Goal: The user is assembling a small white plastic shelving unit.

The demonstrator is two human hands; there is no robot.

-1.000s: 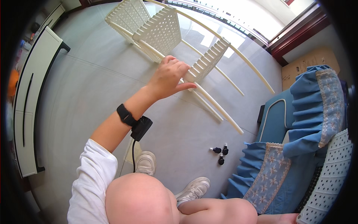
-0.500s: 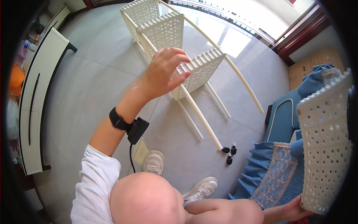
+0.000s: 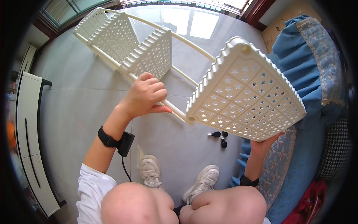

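Note:
A cream plastic shelf rack lies on its side on the floor, its perforated tier (image 3: 151,56) and a farther tier (image 3: 115,37) joined by long tubular poles. My left hand (image 3: 143,97) is closed around the near pole (image 3: 175,110), below the nearer tier. In my right hand (image 3: 264,145) is a loose-looking shelf tray (image 3: 244,97) with star-shaped holes and a scalloped rim, gripped by its lower edge. The tray stands tilted at the rack's open end. Its near left corner meets the end of the pole; whether it is fitted on cannot be told.
Several black caster wheels (image 3: 223,139) lie on the grey tiled floor beyond my shoes. A blue fabric-covered sofa (image 3: 298,156) lines the right, with a cardboard box (image 3: 287,22) behind. A white drawer cabinet (image 3: 31,138) stands at the left.
My right hand has brought the tray from the far right over to the rack's end. My left hand has moved from the tier's edge down to the pole, and the rack has shifted left in view.

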